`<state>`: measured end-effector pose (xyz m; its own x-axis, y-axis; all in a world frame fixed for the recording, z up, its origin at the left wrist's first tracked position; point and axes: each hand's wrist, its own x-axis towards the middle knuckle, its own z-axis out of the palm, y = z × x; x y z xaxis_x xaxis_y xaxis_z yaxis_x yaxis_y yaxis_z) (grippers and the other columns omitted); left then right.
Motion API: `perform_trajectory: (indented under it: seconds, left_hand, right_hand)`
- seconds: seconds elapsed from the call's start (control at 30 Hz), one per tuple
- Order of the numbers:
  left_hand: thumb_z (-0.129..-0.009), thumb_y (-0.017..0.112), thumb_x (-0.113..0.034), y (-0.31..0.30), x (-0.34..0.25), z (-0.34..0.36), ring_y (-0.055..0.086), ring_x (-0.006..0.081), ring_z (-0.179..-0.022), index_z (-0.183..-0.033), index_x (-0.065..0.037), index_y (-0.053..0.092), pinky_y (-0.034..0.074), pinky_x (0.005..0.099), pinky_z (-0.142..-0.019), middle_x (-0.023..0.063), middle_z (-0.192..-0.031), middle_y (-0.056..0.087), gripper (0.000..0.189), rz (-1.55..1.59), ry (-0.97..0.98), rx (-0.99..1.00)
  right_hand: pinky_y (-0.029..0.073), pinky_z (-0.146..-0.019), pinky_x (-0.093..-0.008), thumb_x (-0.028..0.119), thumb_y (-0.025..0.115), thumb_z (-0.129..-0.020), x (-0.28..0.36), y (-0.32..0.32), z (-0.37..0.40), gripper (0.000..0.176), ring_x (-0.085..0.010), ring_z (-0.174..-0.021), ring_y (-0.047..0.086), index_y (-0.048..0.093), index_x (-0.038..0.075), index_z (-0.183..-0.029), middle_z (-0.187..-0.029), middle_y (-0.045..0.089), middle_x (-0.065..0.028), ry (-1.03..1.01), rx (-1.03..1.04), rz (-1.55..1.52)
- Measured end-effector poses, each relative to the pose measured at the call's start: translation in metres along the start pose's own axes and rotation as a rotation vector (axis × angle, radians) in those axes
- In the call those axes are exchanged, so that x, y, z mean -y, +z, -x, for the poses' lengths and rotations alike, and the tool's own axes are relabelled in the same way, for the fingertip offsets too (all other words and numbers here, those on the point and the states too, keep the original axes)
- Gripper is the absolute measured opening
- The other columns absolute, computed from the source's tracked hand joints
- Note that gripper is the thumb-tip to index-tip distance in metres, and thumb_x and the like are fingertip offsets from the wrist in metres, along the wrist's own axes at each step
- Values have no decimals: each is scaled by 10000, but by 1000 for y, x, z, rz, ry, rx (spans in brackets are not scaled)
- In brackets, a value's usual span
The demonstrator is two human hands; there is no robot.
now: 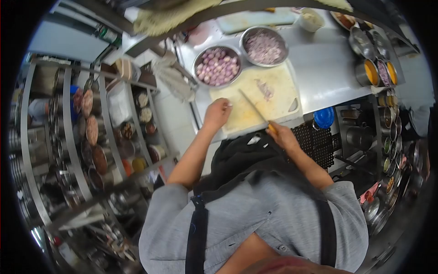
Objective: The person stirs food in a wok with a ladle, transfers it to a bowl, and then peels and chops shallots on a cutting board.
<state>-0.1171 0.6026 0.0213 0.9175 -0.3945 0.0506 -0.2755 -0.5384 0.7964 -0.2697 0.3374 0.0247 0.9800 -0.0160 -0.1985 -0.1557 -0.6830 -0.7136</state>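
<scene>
Two onion bowls (284, 54) adjoin one board (232, 119); right fingers (274, 128) grip one knife (253, 106).

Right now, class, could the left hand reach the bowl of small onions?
Probably yes: the left hand is near the bowl, nothing visible blocks it, and the knife is further right.

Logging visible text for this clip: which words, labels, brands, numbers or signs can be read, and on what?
None can be read.
Green item, upper left: any marking too small and blurred.
White patches on apron: too blurred to tell if lettering.
Knife: no lettering visible.
</scene>
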Motion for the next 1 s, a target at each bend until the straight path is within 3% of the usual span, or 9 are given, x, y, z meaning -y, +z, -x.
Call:
perform_trajectory:
  seconds: [0.07,0.13,0.27,0.33,0.53,0.73,1.0]
  left_hand:
    - [-835,692,-148,15,7,12,682,274,-816,-1034,-48,654,536,363,-732,128,-922,682,226,-62,-78,13]
    - [-825,669,-93,20,8,16,639,328,-916,-1037,-35,649,519,409,-791,164,-1005,647,221,-250,96,-70]
    - [-828,657,-82,22,7,19,603,353,-980,-1044,-29,642,498,429,-831,187,-1050,624,223,-216,58,-50]
    - [-842,652,-103,23,11,21,610,358,-944,-1059,-40,636,500,436,-811,178,-1028,628,226,-208,117,-154]
    - [-858,654,-114,25,10,21,625,341,-881,-979,-36,656,509,423,-759,160,-935,647,144,-169,15,-120]
    - [-847,652,-94,28,13,21,638,322,-774,-925,-30,653,513,404,-700,145,-843,649,101,-156,18,-155]
    - [-821,644,-51,35,15,17,643,309,-760,-903,-25,648,514,398,-690,143,-813,649,86,-143,37,-194]
  right_hand:
    - [497,-767,-498,323,589,-949,3,-2,-2,385,-456,-903,622,586,67,-1236,-932,645,-292,31,27,15]
    - [493,-760,-506,322,571,-962,7,-2,-2,371,-461,-894,622,586,65,-1229,-916,644,-296,42,47,-20]
    - [478,-722,-514,304,546,-979,27,-15,-3,325,-464,-842,620,601,59,-1185,-856,645,-282,78,135,-32]
    - [475,-710,-512,302,545,-980,31,-15,-2,315,-462,-825,620,609,57,-1167,-842,645,-274,50,154,5]
    - [472,-677,-496,282,586,-959,26,-6,3,293,-452,-793,620,630,57,-1141,-826,641,-258,-52,130,14]
    - [471,-672,-495,258,603,-950,29,-11,7,285,-451,-802,616,630,44,-1136,-842,643,-255,-33,167,-18]
    - [469,-679,-494,235,581,-957,33,-12,-2,256,-446,-797,614,614,42,-1123,-821,639,-250,-139,171,-20]
